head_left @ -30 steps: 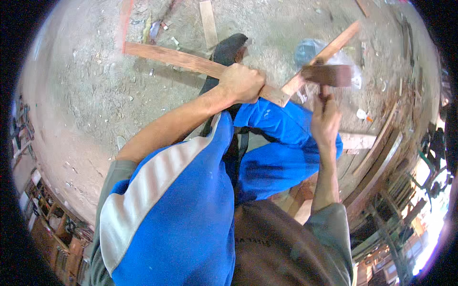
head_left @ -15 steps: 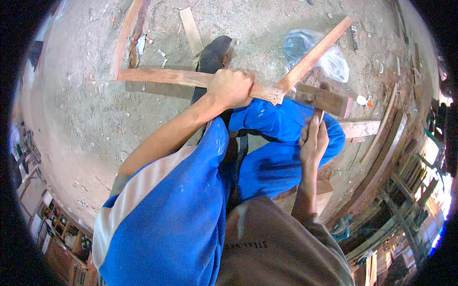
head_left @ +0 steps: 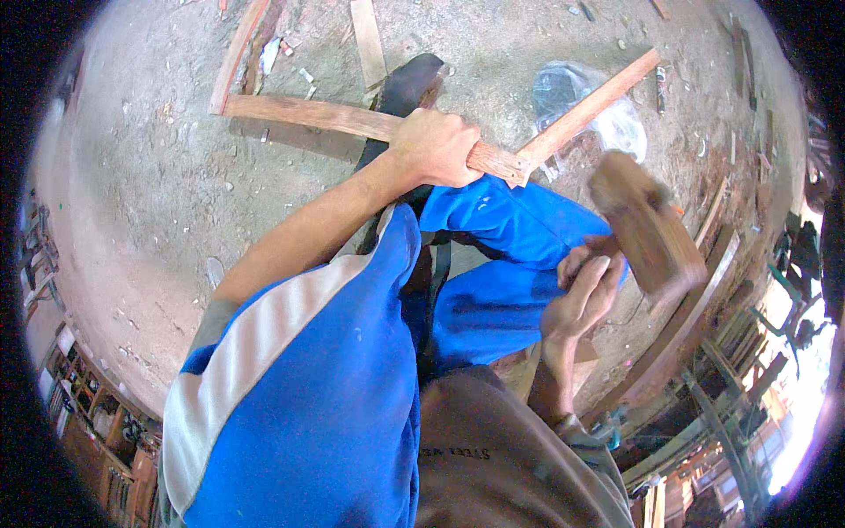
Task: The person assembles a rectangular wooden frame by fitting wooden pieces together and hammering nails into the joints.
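My left hand is wrapped round a wooden rail, close to its right end. That end meets a second wooden bar slanting up to the right, and a third bar runs away from the rail's left end. In my right hand is a wooden mallet, its blocky head raised to the right of the joint and apart from it, slightly blurred. The mallet's handle is mostly hidden by my fingers. My blue-clad legs lie under the joint.
On the dirt floor beyond the joint lies a clear plastic bag. A loose board sits beside my dark shoe. Long timbers line the right side, and shelving shows at the lower left.
The mallet has lifted away from the joint, rightward and nearer to me, with its head turned. My left hand keeps hold of the rail; the frame's left end sits higher in view.
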